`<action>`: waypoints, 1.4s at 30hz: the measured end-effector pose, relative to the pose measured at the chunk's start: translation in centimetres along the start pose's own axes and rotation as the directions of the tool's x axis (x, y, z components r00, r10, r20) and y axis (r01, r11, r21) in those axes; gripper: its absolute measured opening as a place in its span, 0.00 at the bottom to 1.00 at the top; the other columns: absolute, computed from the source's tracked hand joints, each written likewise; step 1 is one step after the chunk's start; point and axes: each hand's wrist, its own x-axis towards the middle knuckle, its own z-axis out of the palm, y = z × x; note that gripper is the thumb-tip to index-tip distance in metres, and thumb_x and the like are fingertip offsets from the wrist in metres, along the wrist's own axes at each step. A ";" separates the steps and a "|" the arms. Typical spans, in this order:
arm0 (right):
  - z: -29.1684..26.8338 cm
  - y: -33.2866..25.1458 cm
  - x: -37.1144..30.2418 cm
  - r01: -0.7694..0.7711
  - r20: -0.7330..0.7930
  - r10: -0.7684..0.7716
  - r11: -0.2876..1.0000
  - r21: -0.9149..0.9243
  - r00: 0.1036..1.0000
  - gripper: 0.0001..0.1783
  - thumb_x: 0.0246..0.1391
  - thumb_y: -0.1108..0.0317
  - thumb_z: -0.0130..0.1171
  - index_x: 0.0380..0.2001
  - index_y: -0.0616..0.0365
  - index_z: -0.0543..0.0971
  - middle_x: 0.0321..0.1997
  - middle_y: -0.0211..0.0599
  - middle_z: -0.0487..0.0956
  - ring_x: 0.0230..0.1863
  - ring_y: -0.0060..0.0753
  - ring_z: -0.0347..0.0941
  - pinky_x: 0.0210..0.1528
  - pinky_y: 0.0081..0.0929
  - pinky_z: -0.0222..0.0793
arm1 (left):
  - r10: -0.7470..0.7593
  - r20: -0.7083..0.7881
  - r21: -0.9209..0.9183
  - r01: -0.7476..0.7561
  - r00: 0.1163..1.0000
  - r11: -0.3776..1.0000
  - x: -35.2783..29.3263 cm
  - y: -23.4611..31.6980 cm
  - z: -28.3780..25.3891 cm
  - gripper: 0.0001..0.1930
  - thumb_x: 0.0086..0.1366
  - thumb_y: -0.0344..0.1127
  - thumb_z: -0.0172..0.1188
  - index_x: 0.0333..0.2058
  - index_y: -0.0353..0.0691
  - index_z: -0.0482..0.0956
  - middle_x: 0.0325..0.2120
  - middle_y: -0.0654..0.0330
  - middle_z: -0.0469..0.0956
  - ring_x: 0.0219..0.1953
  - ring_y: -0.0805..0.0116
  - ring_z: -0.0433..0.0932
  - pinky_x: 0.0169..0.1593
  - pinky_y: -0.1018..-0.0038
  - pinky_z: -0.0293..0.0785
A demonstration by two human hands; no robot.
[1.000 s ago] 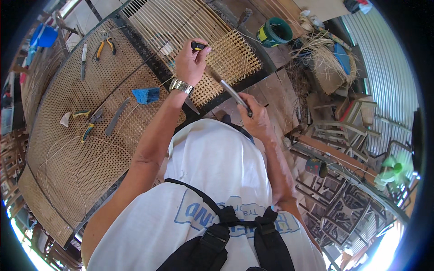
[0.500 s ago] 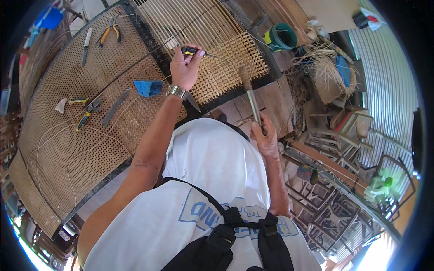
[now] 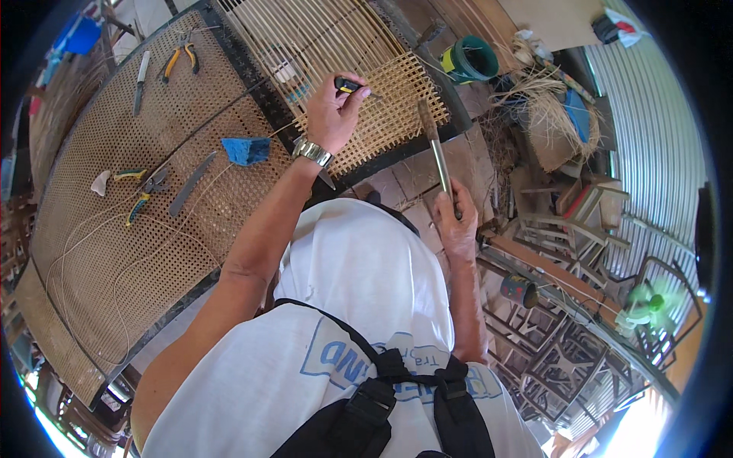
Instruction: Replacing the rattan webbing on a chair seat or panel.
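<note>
My left hand [image 3: 333, 118], with a metal watch [image 3: 313, 152] on its wrist, is closed around the black and yellow handle of a screwdriver [image 3: 349, 85]. Its thin shaft points right, over the woven part of a cane panel [image 3: 389, 130] in a dark frame. My right hand [image 3: 459, 221] grips the lower end of a hammer [image 3: 440, 160] with a silvery shaft and a brownish, worn head. That head is near the panel's right edge; the view does not show whether it touches. A knife blade [image 3: 326, 178] partly shows beneath my left wrist.
A finished cane panel [image 3: 99, 252] on the left carries orange-handled pliers [image 3: 181, 61], a knife [image 3: 140, 84], yellow-handled cutters [image 3: 145, 187], a dark blade [image 3: 191, 185] and a blue block [image 3: 246, 150]. A green bucket [image 3: 469, 59] and chair frames [image 3: 565, 359] are at right.
My left hand has shifted to the right with the screwdriver, across the weave. My right hand and the hammer have also moved right, and the hand slightly farther away from me.
</note>
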 end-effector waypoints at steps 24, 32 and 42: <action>-1.5 -3.4 3.0 0.151 -0.005 -0.158 0.951 -0.270 0.987 0.19 0.68 0.66 0.60 0.58 0.60 0.79 0.29 0.27 0.76 0.30 0.16 0.69 0.31 0.21 0.68 | -0.003 0.093 0.008 0.002 0.996 1.000 -0.8 0.8 0.2 0.12 0.65 0.33 0.71 0.44 0.42 0.78 0.35 0.61 0.87 0.36 0.74 0.86 0.37 0.76 0.82; -0.1 -3.3 3.3 0.235 -0.022 -0.259 0.905 -0.355 0.966 0.19 0.70 0.65 0.58 0.60 0.60 0.78 0.29 0.24 0.75 0.30 0.14 0.68 0.32 0.18 0.65 | -0.010 0.062 -0.033 0.012 0.998 0.999 -0.6 1.2 0.4 0.13 0.64 0.32 0.71 0.44 0.42 0.78 0.32 0.63 0.86 0.24 0.77 0.81 0.28 0.77 0.75; -0.8 -3.4 3.2 0.262 0.094 -0.246 0.871 -0.416 0.965 0.20 0.67 0.63 0.60 0.59 0.59 0.78 0.31 0.36 0.78 0.31 0.24 0.72 0.35 0.27 0.71 | 0.088 0.037 -0.018 -0.088 0.995 0.996 -1.0 0.4 0.6 0.13 0.64 0.33 0.72 0.44 0.44 0.78 0.28 0.64 0.84 0.22 0.75 0.78 0.26 0.75 0.72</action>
